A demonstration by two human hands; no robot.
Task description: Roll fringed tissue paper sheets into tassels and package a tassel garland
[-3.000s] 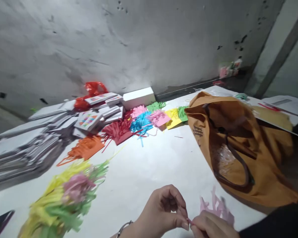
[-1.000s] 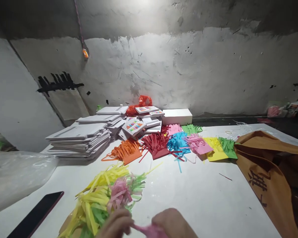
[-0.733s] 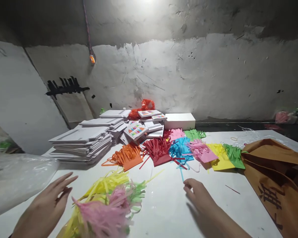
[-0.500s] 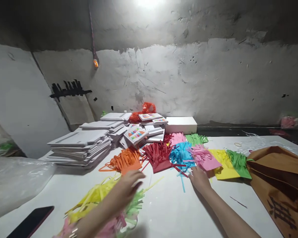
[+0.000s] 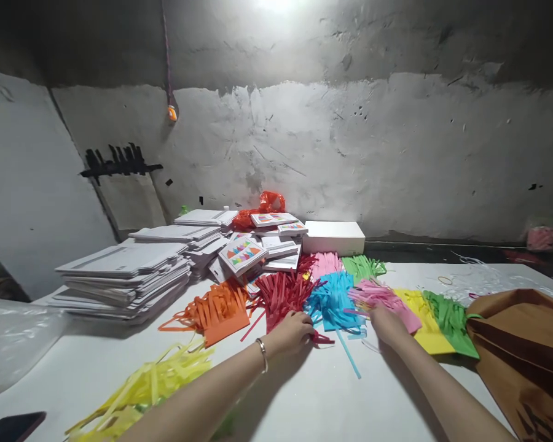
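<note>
My left hand point(image 5: 291, 333), with a silver bangle at the wrist, is closed on the lower end of the dark red fringed paper point(image 5: 284, 291). Among the strips of the pink fringed paper point(image 5: 408, 310) is my right hand point(image 5: 388, 325), its fingers bent and partly hidden. Between the hands lies blue fringed paper point(image 5: 337, 298), a few loose strips trailing toward me. Orange fringed paper point(image 5: 221, 313) lies left of the red one. Below my left forearm is a yellow fringed bundle point(image 5: 166, 371), partly covered with some green beneath.
White flat packs point(image 5: 124, 261) stand in stacks at left, beside boxes with coloured print point(image 5: 242, 255). A white box point(image 5: 334, 236) is at the back. Yellow point(image 5: 431, 334) and green fringes point(image 5: 449, 319) lie by a brown cloth bag point(image 5: 525, 331). A phone point(image 5: 16, 425) lies front left.
My left hand has moved right, from beside the orange fringe to the dark red one. My right hand has shifted slightly right into the pink strips. The view has shifted a little.
</note>
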